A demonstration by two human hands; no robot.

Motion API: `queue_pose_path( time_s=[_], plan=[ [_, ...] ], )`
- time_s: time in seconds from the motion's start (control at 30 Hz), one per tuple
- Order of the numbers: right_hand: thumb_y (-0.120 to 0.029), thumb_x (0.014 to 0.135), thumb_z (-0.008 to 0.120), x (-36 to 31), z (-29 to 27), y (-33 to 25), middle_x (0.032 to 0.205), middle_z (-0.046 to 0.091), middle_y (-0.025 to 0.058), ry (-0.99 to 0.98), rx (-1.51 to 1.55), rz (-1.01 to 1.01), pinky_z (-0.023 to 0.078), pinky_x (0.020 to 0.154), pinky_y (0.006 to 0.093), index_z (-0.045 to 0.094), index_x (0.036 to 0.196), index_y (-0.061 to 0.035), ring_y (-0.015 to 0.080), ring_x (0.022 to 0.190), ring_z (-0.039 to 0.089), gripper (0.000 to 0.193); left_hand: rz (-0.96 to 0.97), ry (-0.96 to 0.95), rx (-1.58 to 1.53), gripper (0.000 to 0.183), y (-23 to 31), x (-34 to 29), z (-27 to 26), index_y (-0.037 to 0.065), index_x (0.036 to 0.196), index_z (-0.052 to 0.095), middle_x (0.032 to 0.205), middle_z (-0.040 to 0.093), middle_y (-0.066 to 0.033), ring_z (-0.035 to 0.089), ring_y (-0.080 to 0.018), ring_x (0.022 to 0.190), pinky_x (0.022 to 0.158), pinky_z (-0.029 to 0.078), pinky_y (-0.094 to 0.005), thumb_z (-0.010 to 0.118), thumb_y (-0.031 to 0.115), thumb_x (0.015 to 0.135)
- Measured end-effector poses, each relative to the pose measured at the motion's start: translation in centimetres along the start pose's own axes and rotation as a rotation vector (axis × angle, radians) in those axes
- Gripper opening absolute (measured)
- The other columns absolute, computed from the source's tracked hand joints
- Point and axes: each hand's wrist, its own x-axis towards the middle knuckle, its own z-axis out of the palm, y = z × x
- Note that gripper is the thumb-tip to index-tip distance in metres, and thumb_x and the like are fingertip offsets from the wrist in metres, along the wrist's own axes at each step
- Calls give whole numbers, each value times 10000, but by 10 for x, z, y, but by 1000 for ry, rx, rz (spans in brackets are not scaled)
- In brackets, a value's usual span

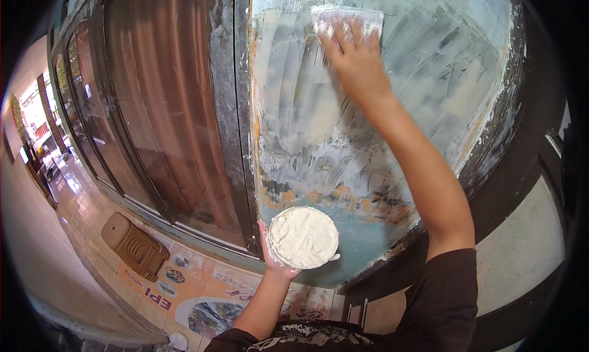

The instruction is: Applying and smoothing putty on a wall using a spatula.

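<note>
My right hand point(359, 66) is raised to the upper part of a patchy wall point(423, 106). Its fingers press a wide, flat putty spreader point(348, 13), smeared white, against the surface. Grey and white streaks cover much of the wall; bare teal and orange patches show lower down. Below, near my body, my left hand point(281, 269) supports a round tub point(308, 267) from beneath and along its left side. White putty point(302, 234) fills the tub to the rim, its top rough. Most of the left fingers are hidden under the tub.
Left of the wall stands a dark frame point(236, 119) with glass panes and a brown curtain point(162, 100) behind them. On the tiled floor lie a printed sheet point(211, 278) and a brown plastic stool point(136, 244). A dark frame edge point(491, 168) borders the wall's right side.
</note>
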Motion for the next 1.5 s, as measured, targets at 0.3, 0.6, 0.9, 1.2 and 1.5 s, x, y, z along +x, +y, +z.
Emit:
queue_pose_path(
  time_s=[0.3, 0.6, 0.9, 1.2, 1.5],
  plan=[
    [-148, 897, 550, -92, -31, -76, 1387, 570, 210, -198, 193, -114, 313, 1072, 704, 566, 1382, -79, 425, 1331, 484, 490, -28, -115, -77, 1027, -4, -21, 5, 90, 1512, 402, 1551, 403, -178, 414, -451, 1388, 1105, 322, -687, 310, 870, 850],
    [-161, 919, 550, -18, 10, -22, 1404, 575, 184, -24, -96, 17, 350, 1063, 676, 592, 1365, -107, 432, 1331, 487, 451, 71, -88, -113, 998, 9, -27, 1, 89, 1509, 411, 1547, 411, -182, 426, -435, 1385, 1120, 340, -637, 326, 849, 867],
    [-134, 914, 545, -52, -35, -69, 1415, 557, 192, -156, 132, -89, 323, 1087, 677, 557, 1393, -89, 428, 1356, 463, 482, 102, -193, -46, 984, 59, -30, 18, 113, 1526, 395, 1589, 345, -175, 358, -472, 1417, 1103, 273, -725, 329, 843, 869],
    [-85, 900, 548, -40, 6, -60, 1489, 476, 203, -175, -9, 62, 320, 1065, 706, 550, 1408, -122, 506, 1380, 391, 510, 25, -94, 54, 1017, 96, -21, 16, 125, 1535, 377, 1579, 362, -170, 377, -475, 1403, 1077, 279, -759, 287, 873, 853],
    [-103, 913, 527, -48, -45, -104, 1456, 497, 229, -203, 204, 134, 276, 1104, 698, 499, 1444, -79, 457, 1412, 382, 533, -70, -153, -148, 1025, 146, -23, -4, 89, 1518, 394, 1558, 386, -189, 408, -462, 1387, 1108, 347, -659, 298, 867, 858]
  ],
)
